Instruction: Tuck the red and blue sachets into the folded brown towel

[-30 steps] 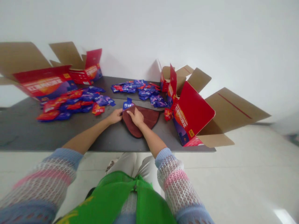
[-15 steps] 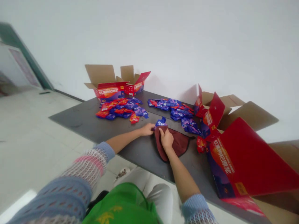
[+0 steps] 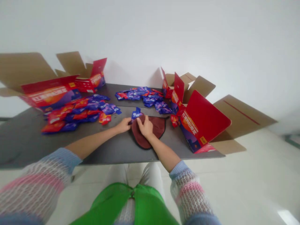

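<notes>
A brown cloth with black edging (image 3: 143, 141) lies on the dark grey table (image 3: 110, 147) in front of me. My right hand (image 3: 145, 127) grips its top, the thumb pressed on a folded part. At the cloth's left edge, the fingertips of my left hand (image 3: 124, 125) are pinched. Between the hands a blue sachet with white lettering (image 3: 136, 114) sticks out behind the cloth's upper edge; its lower part is hidden. I cannot tell which hand, if either, also holds the sachet.
Red and blue sachets lie in a pile on the left (image 3: 81, 112) and a spread at the back (image 3: 140, 93). Open printed cartons stand at the left (image 3: 52, 93), back left (image 3: 90, 82) and right (image 3: 194, 125). A white wall (image 3: 140, 40) rises behind the table.
The view has swung to the right, so table and boxes appear further left. Both hands stay at the brown cloth and the blue sachet still sticks out there.
</notes>
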The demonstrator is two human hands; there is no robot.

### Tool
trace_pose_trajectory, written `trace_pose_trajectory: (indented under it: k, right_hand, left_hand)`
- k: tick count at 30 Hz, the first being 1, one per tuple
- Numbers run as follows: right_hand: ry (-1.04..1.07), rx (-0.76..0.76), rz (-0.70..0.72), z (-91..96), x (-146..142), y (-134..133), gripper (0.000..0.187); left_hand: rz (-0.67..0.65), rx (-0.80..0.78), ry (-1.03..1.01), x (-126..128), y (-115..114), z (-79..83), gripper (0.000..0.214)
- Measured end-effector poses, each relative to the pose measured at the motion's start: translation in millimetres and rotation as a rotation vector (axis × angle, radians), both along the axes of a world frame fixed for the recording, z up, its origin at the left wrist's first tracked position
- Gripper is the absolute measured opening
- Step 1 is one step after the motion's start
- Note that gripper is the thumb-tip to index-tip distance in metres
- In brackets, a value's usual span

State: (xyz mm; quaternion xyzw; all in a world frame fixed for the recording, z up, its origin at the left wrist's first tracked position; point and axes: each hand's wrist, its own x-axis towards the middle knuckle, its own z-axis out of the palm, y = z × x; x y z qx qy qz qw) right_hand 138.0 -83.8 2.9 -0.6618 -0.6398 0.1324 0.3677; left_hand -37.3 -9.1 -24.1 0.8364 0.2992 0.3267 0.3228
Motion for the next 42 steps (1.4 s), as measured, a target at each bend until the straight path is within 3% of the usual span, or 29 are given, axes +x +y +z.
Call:
trace_pose_trajectory:
  k: [4,10,14,19,24,34,37,42]
  right_hand:
    - [0.138,0.038,0.005,-2.2,3,-5,0.049]
    - [0.278,0.091,0.021,-17.8,13,-1,0.056]
    - [0.187,0.173,-0.042,-21.6,14,0,0.059]
    - [0.066,0.090,-0.086,-12.2,11,-7,0.057]
    - [0.031,0.104,-0.102,-8.5,9,-10,0.055]
    - [0.159,0.133,-0.093,-12.2,9,-4,0.052]
    - [0.257,0.161,-0.030,-11.8,9,0,0.045]
    - [0.239,0.141,-0.026,-15.3,13,10,0.050]
  left_hand:
    - [-0.004,0.068,0.084,4,-5,4.5,0.012]
    - [0.042,0.108,0.206,13,-19,10.2,0.016]
    - [0.053,0.111,0.242,16,-24,13.1,0.019]
    - [0.039,0.150,0.250,16,-27,22.3,0.017]
    - [0.009,0.184,0.256,16,-28,26.6,0.016]
    - [-0.011,0.175,0.327,16,-23,19.3,0.026]
    - [-0.008,0.166,0.310,17,-21,17.8,0.029]
    - [-0.004,0.154,0.276,17,-16,11.3,0.028]
